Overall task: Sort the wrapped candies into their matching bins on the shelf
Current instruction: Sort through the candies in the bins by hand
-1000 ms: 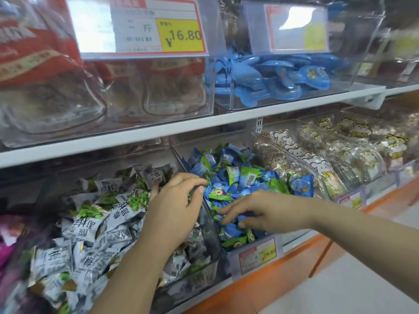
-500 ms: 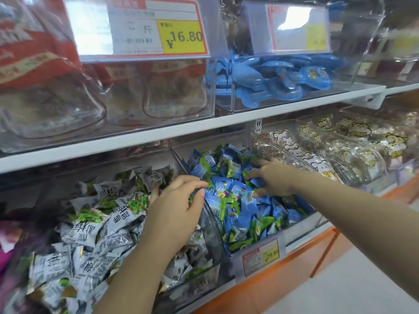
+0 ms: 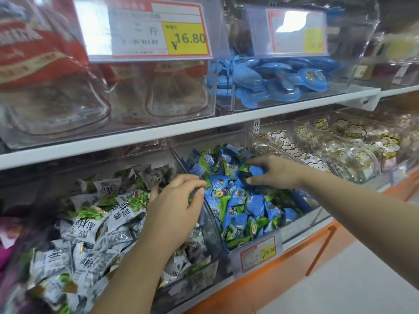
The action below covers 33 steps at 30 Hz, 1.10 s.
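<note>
Pinching blue candy point(image 3: 257, 171) with right fingers point(image 3: 260, 160); no read on curled left fingers' point(image 3: 190, 181) grip. Light, crinkly, slippery: grab by crimped edge nearest the tips.

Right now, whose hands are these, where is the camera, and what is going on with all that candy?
These are a person's two bare hands; there is no machine. The single picture comes from a camera worn on the person's head, looking down at candy bins under a white shelf. The right hand pinches a blue candy over the bin of blue and green candies. The left hand is over the next bin, full of white and green candies, with its fingers bent. I cannot tell whether it holds anything. On the white shelf sit blue plastic packs and a price tag reading 16.80.
</note>
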Available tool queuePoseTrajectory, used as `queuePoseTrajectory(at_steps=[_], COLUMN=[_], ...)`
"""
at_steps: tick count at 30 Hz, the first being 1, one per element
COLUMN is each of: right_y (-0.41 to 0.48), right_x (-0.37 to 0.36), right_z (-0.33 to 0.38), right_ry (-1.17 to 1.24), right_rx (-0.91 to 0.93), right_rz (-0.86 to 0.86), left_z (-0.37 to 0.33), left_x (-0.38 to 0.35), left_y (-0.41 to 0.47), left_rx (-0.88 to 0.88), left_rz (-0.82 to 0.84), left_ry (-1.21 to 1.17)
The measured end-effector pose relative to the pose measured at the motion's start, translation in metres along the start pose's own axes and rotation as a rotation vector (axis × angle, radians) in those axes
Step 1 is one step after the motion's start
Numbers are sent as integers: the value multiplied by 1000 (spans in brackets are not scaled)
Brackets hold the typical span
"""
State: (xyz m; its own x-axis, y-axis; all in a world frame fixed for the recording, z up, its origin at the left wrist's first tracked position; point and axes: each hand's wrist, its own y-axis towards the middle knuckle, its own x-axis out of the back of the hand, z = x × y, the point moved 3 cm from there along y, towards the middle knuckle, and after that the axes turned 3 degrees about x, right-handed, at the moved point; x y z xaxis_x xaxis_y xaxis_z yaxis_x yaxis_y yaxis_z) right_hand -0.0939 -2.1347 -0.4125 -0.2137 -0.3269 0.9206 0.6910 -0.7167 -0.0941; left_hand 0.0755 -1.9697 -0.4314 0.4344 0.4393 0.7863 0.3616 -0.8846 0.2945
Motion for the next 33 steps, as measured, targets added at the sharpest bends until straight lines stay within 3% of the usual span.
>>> queuePoseTrajectory(at_steps=[5, 12, 17, 22, 27, 33], right_y=[-17, -46, -38, -35, -43, -48], right_x=[-43, -46, -12, -40, -62, -65], right_z=[31, 57, 30, 6, 31, 35], right_ry=[-170, 14, 175, -131, -219, -178], right_rx=[191, 417, 269, 143, 266, 252], right_rz=[96, 254, -58, 339, 385, 400], left_z=[-3, -1, -1, 0, 0, 1], left_x=[1, 0, -1, -2, -3, -3], left_y=[-1, -2, -2, -1, -1, -2], left_rx=[12, -1, 4, -4, -1, -2], left_rz=[-1, -9, -14, -2, -9, -13], left_ry=[-8, -11, -22, -28, -22, -37])
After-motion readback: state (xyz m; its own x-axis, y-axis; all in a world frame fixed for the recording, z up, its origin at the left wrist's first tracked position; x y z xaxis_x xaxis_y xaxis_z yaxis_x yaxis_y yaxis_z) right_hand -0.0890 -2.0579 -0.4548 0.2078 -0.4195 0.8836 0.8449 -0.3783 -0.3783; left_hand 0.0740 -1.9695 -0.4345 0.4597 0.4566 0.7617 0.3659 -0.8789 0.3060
